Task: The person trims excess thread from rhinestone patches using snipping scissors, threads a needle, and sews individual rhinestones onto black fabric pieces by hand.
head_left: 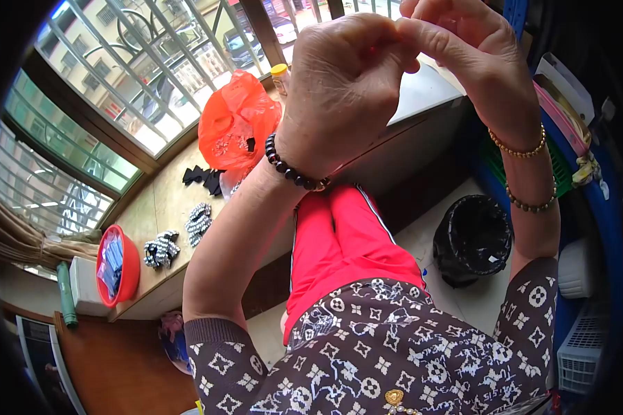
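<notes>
Both hands are raised together at the top of the head view, in front of the window. My left hand [346, 86] is closed, its fingers curled in a pinch. Touching it, my right hand [467, 59] has its thumb and a finger pressed together by the left fingertips. Anything between them is too small or hidden to make out. A dark bead bracelet [284, 167] circles my left wrist, and a gold bead bracelet [518, 150] my right. Behind my left wrist lies an orange-red plastic bag [235, 114] with small pale pieces in it.
On the ledge lie black pieces [202, 178], silvery beaded bundles [199, 225] and a red basin [133, 266] with blue packets. A yellow-capped jar [280, 75] stands by the barred window. A black-lined bin [472, 238] stands on the floor at right.
</notes>
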{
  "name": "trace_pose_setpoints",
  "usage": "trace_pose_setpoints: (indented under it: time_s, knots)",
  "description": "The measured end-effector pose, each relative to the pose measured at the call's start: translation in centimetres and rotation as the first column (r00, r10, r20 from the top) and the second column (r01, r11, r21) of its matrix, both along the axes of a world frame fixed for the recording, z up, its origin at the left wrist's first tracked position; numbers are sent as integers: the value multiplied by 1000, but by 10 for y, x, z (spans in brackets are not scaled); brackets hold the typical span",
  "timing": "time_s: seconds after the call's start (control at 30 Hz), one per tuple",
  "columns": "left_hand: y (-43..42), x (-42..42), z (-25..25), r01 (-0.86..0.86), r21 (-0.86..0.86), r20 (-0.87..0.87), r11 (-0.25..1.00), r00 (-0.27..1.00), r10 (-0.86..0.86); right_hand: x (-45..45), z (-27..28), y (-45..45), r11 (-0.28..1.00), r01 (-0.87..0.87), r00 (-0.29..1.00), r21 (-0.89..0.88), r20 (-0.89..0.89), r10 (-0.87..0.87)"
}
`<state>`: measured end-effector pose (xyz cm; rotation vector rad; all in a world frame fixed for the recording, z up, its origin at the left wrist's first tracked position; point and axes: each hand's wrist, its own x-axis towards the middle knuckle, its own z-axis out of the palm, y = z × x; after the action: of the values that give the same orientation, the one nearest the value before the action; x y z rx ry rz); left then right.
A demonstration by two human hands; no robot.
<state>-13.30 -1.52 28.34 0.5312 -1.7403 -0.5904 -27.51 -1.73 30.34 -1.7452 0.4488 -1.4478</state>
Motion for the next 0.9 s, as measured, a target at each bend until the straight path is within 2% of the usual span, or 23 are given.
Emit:
trace_pose_setpoints:
  time_s: [0.1,0.13,0.27,0.47,0.6,0.67,0.7,0.77,0.83,0.9]
  knots:
    - [9,-8,7,-41,137,-95,990,994,54,0,1,1,1000,2,1000,-29,3,-2]
    - [9,-7,6,-43,132,-97,990,994,56,1,1,1,999,2,1000,-38,2,-2]
    - [-3,-1,-4,37,-70,-205,997,977,-51,6,-4,-3,998,-21,998,-55,53,23]
    - [-5,3,-5,65,41,-183,997,981,-56,7,-5,-15,986,-14,1000,-164,-9,12]
    - [-7,11,-6,-47,-69,18,997,999,48,1,-8,-15,969,55,988,-241,-125,-87]
    - [-11,13,-5,45,-84,0,995,999,-45,2,-10,-17,960,33,986,-277,-149,-77]
    - [-11,13,-3,1,-89,13,996,1000,0,3,-10,-18,956,8,987,-292,-152,-55]
    - [-11,7,-4,103,-71,-126,992,986,-112,-10,-5,-21,926,-21,960,-377,-268,-87]
    - [-21,2,-12,71,-153,-112,986,990,-88,-18,-1,-18,951,-13,924,-309,-366,-107]
    - [-22,-1,-13,8,-191,-141,982,989,-36,-11,-9,-29,912,60,969,-406,-197,-152]
